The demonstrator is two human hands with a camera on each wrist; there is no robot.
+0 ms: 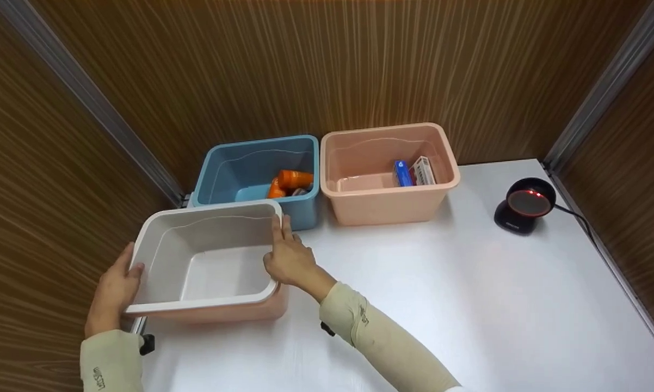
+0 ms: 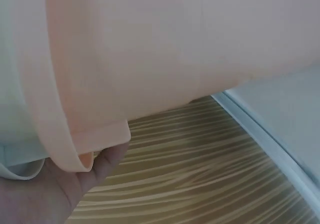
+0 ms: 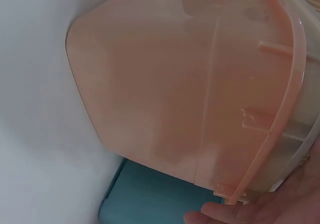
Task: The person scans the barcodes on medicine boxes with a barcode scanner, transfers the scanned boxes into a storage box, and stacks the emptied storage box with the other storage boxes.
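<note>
A white plastic bin [image 1: 229, 275] sits nested inside a pink bin [image 1: 223, 314] at the left of the white table. My left hand [image 1: 113, 291] grips the left end of this stack, thumb over the white rim; in the left wrist view, its fingers reach under the pink rim [image 2: 60, 108]. At the opposite end, my right hand [image 1: 291, 258] holds the rim, some fingers inside and others along the outside. The right wrist view shows its fingertips [image 3: 220, 211] by the pink bin's rim. Nothing lies in the white bin.
Behind the stack stands a blue bin [image 1: 300, 215] with orange bottles [image 1: 295, 179]. Beside it, another pink bin [image 1: 387, 209] contains a blue box [image 1: 402, 173] and a white box [image 1: 424, 171]. A black scanner [image 1: 528, 204] with a cable stands at right. Wood-patterned walls [image 1: 327, 65] enclose the table.
</note>
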